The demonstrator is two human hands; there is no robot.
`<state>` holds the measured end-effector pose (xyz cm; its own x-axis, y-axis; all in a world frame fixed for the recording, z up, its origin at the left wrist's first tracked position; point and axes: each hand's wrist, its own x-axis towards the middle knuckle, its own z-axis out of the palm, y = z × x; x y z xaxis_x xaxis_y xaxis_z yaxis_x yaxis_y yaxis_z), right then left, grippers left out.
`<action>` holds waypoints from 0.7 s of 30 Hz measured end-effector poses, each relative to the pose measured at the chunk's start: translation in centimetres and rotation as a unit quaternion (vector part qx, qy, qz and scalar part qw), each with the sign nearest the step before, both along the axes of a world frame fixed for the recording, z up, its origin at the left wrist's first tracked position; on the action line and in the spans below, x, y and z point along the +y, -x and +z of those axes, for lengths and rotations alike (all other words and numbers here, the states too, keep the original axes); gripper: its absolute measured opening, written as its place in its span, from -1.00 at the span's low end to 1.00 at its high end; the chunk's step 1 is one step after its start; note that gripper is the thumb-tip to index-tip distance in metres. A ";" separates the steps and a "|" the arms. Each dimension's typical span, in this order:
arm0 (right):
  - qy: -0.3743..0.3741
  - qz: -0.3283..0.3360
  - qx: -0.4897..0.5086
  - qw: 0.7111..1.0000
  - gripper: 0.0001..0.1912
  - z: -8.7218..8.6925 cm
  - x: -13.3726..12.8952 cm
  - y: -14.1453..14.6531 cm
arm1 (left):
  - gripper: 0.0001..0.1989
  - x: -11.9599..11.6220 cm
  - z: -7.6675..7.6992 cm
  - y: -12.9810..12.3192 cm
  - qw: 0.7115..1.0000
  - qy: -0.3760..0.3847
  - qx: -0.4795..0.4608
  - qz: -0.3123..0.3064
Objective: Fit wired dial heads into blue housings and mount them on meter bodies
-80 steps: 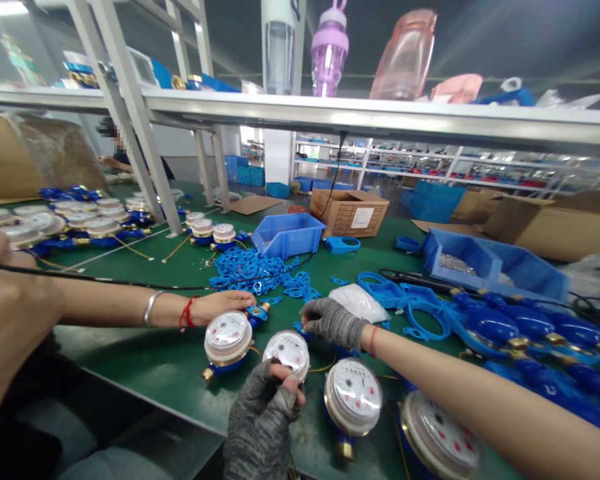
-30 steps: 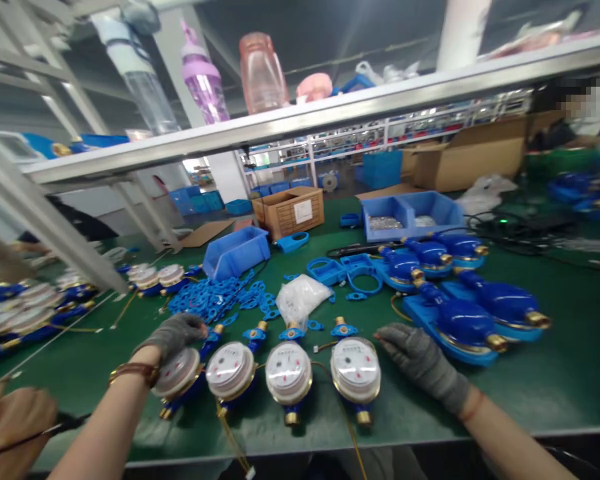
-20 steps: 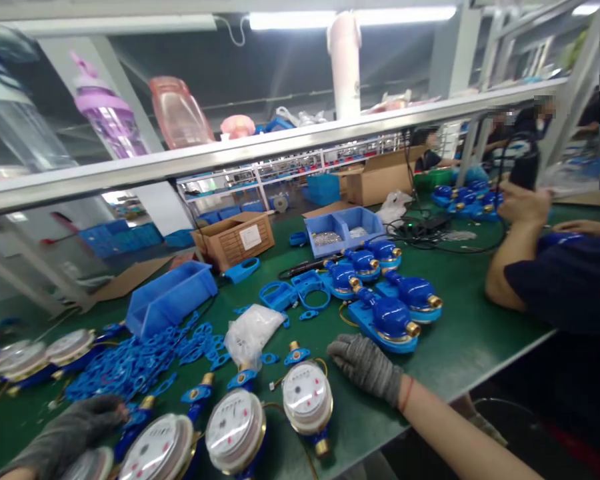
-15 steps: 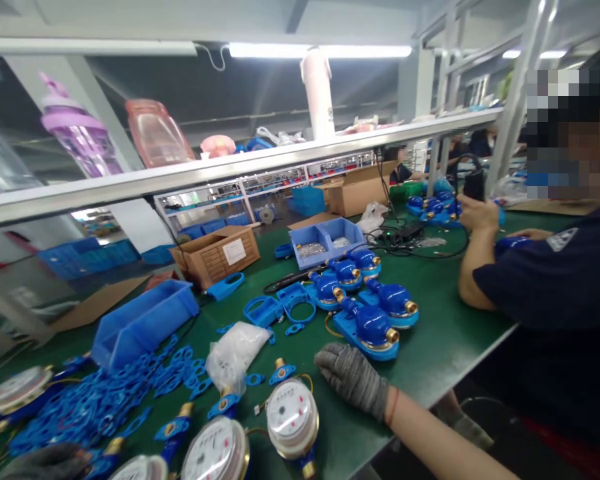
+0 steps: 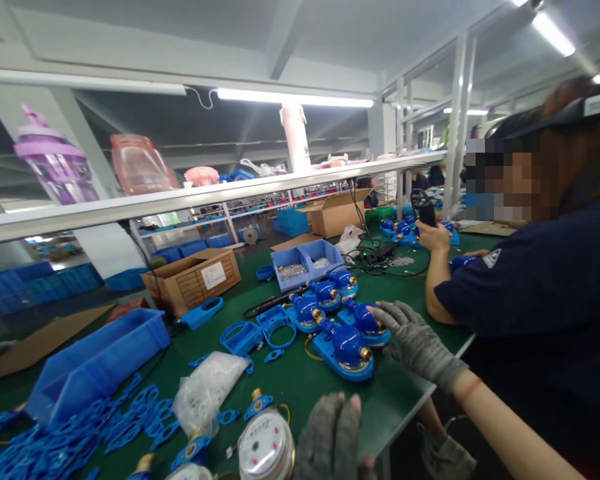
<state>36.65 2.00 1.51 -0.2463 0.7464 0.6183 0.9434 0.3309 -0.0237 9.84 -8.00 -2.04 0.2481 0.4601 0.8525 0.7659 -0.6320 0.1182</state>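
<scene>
Green assembly counter (image 5: 290,393) seen from its near edge, with a co-worker in a navy shirt (image 5: 530,320) at right. Left, a blue plastic bin (image 5: 97,370); centre, a blue divided tray (image 5: 305,263). Nearer lie blue-bodied water meters with brass ends (image 5: 343,353), a whitish plastic bag (image 5: 207,400) and a heap of blue plastic rings (image 5: 60,437). The right hand (image 5: 415,337), in a grey knit glove, lies open just beside the nearest blue-bodied meter, holding nothing visible. The left hand (image 5: 330,437), also gloved, stands open, fingers up, at the near edge of view, just right of a white-dialled meter (image 5: 265,443); whether they touch cannot be told.
</scene>
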 end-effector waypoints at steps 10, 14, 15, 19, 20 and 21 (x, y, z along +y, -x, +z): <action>0.114 0.046 -0.127 0.984 -0.25 1.2 3.3 -0.2 | -0.15 10.7 -2.3 -8.8 0.990 0.121 -0.007 0.076; 0.121 0.048 -0.116 0.985 -0.28 1.0 2.6 -1.0 | -0.35 11.5 -3.7 -7.8 0.995 0.096 0.001 0.031; 0.120 0.046 -0.115 0.985 -0.29 0.7 2.2 -1.2 | -0.37 11.4 -4.0 -7.8 0.996 0.090 0.004 0.024; 0.091 0.000 -0.111 0.990 -0.26 -1.2 0.7 -2.6 | -0.35 10.3 -4.9 -9.3 0.996 0.088 0.019 -0.005; 0.079 -0.018 -0.105 0.991 -0.22 -1.7 0.6 -3.2 | -0.34 10.2 -4.8 -9.9 0.995 0.096 0.024 -0.011; 0.071 -0.034 -0.098 0.992 -0.20 -2.2 0.6 -3.8 | -0.31 10.1 -4.6 -10.5 0.993 0.111 0.029 -0.020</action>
<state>40.44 2.61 -0.72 -0.2973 0.8413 0.4514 0.9545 0.2727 0.1204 20.39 2.10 -6.65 0.3166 0.6240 0.7144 0.7501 -0.6257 0.2140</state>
